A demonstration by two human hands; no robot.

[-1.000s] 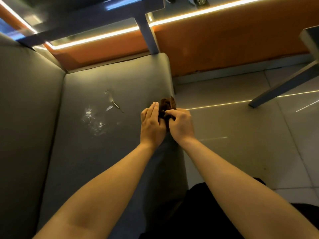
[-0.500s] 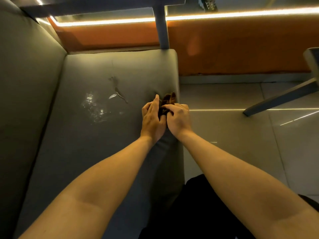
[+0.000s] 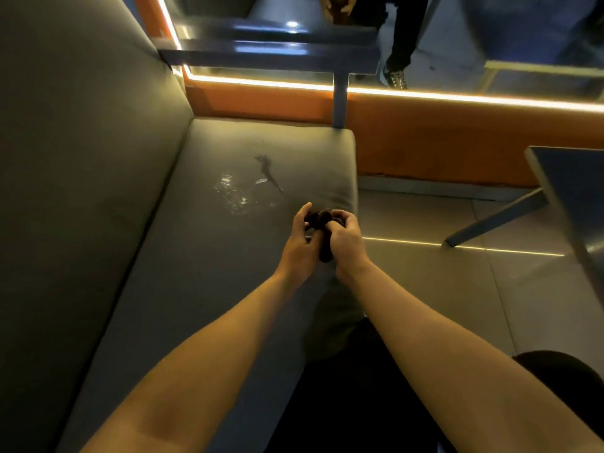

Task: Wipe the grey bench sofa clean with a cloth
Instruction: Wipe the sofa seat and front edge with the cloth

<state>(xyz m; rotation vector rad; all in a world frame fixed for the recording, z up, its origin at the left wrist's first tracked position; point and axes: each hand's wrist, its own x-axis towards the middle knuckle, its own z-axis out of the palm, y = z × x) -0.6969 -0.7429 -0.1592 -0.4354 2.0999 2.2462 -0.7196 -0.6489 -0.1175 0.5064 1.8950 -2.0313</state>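
A dark brown cloth [image 3: 322,223] is bunched between both hands over the right front edge of the grey bench sofa [image 3: 202,276]. My left hand [image 3: 299,246] curls its fingers round the cloth from the left. My right hand [image 3: 348,240] grips it from the right, fingers curled over the top. Most of the cloth is hidden by the hands. A wet, glistening patch [image 3: 233,192] and a dark smear [image 3: 268,170] lie on the seat beyond the hands, toward the backrest [image 3: 75,165].
An orange wall panel [image 3: 441,145] with a light strip runs behind the sofa's end. A blue-grey table leg [image 3: 340,99] stands at the seat's far corner. Another table [image 3: 568,197] and its slanted leg are at the right over the tiled floor [image 3: 441,282].
The view has tilted up and swung left, showing more backrest and mirror. Both hands stay together on the cloth; the left fingers have curled in more tightly.
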